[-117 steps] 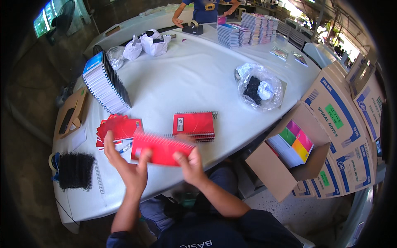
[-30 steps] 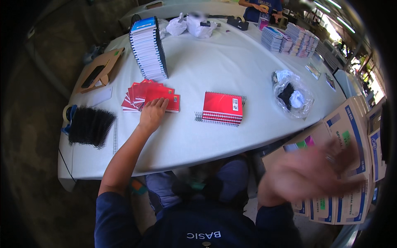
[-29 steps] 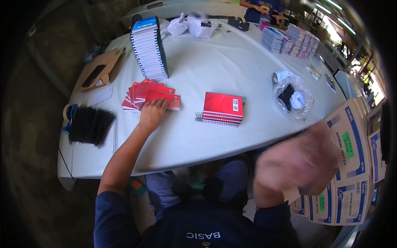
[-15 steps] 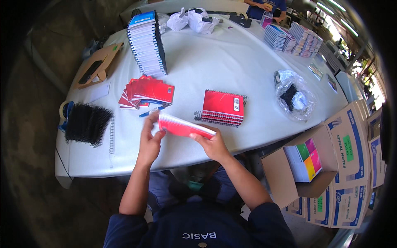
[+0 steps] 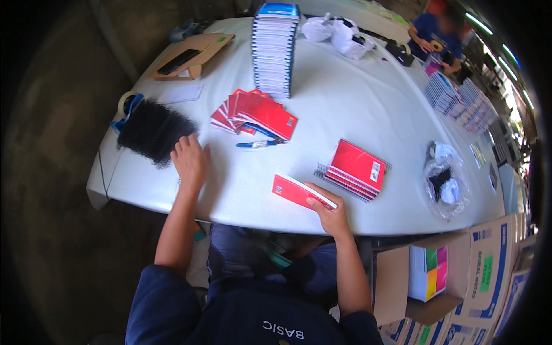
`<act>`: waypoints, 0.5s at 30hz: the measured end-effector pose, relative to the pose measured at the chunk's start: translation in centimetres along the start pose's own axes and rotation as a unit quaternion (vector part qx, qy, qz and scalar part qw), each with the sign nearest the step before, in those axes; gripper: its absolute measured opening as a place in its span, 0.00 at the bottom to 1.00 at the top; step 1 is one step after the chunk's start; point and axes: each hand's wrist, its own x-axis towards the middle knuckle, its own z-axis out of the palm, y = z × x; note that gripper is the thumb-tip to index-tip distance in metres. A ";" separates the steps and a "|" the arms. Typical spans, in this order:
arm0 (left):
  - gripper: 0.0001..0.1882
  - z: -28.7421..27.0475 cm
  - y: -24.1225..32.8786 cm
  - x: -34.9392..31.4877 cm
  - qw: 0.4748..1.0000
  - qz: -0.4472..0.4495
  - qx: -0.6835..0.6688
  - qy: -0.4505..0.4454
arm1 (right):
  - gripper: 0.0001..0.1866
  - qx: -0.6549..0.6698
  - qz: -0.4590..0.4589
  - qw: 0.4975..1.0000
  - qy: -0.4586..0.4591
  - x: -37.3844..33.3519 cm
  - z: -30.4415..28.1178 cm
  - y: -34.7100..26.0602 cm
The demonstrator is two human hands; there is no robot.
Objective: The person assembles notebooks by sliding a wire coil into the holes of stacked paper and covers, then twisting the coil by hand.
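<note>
My right hand (image 5: 330,213) grips a small red-covered notebook (image 5: 290,191) by its right end, thumb on top, white page edges showing. My left hand (image 5: 191,161) reaches to the right edge of a pile of black spiral coils (image 5: 154,131). Its fingers look extended, with the thumb apart; what lies beneath the palm is hidden. To the right of the held notebook sits a stack of red spiral notebooks (image 5: 359,164), coil ends sticking out at its sides. Several red booklets (image 5: 261,114) lie fanned out farther back, with a blue pen (image 5: 257,144) in front.
A tall stack of notebooks (image 5: 273,54) stands at the back. A tape dispenser (image 5: 123,110) is beside the coils. At right are a clear plastic bag (image 5: 447,187) and an open carton (image 5: 391,282) holding notebooks. A co-worker (image 5: 437,37) stands at the far right.
My left hand has let go of the red notebook and moved left to the black coils. My right hand keeps the notebook. The view has turned left.
</note>
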 end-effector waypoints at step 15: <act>0.17 -3.9 4.8 -4.3 0.797 0.152 -0.476 -0.339 | 0.15 0.061 -0.010 0.998 0.011 -0.4 0.2 0.7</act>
